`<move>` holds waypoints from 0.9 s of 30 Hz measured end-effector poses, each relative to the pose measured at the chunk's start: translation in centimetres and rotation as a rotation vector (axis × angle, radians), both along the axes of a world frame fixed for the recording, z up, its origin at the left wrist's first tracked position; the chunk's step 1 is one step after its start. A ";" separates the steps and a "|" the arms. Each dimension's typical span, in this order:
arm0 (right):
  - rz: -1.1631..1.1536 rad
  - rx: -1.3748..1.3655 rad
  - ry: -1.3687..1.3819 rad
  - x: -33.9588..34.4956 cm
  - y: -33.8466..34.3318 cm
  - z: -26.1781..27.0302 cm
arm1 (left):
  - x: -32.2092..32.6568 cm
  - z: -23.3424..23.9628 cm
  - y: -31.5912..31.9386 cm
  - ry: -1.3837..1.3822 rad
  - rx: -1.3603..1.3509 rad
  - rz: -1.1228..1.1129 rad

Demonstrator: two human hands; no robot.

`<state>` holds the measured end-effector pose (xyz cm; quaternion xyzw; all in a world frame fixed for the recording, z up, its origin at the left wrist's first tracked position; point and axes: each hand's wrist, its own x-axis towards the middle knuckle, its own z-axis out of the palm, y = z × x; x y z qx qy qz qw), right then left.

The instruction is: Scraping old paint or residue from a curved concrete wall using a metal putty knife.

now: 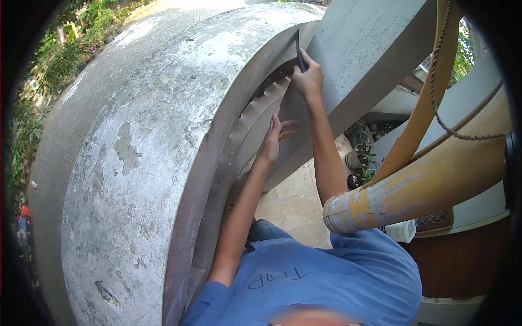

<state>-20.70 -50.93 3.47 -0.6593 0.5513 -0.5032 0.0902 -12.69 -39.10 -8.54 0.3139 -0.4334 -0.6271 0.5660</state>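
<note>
My right hand (pixel 309 79) grips a thin dark blade-like hand tool (pixel 301 55), its tip pointing up into the underside of a curved concrete ledge (pixel 281 47). The tool sits close to where the ledge meets a grey square pillar (pixel 363 53). Lower and to the left, my left hand (pixel 275 140) holds nothing, and its fingers are apart. It is beside a scalloped, grey-white band (pixel 253 106) under the ledge; whether it touches the surface cannot be told. Peeling, stained white paint covers the ledge's broad top (pixel 151 122).
A thick yellowed pole (pixel 408 191) crosses at right near my right arm, with a twisted rope (pixel 436 81) hanging by it. Potted plants (pixel 358 157) stand on the floor behind the pillar. A white plastic container (pixel 401 231) is below the pole. Paving (pixel 81 110) lies beyond the ledge.
</note>
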 end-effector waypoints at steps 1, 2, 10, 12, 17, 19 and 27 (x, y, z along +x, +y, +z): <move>-0.109 0.014 0.001 0.0 -0.9 0.5 | -0.3 0.1 0.2 -0.023 -0.022 -0.014; -0.098 -0.030 -0.011 -0.3 -1.0 0.5 | -0.6 0.0 0.9 -0.021 -0.019 -0.028; -0.073 0.117 -0.022 -0.8 -1.1 2.2 | 1.1 -0.3 0.5 -0.027 -0.050 0.019; 0.010 0.046 0.032 -0.9 2.4 0.1 | 1.4 -0.4 1.8 -0.022 -0.005 0.039; -0.098 -0.044 0.020 -1.8 -0.7 0.3 | 0.6 -0.3 2.9 -0.046 0.030 0.018; -0.041 0.048 -0.014 -1.2 -0.2 0.9 | 1.4 -0.3 2.9 -0.020 -0.005 0.054; -0.030 0.040 -0.030 -1.2 -1.0 -0.2 | 1.6 -2.0 3.9 -0.034 0.047 0.032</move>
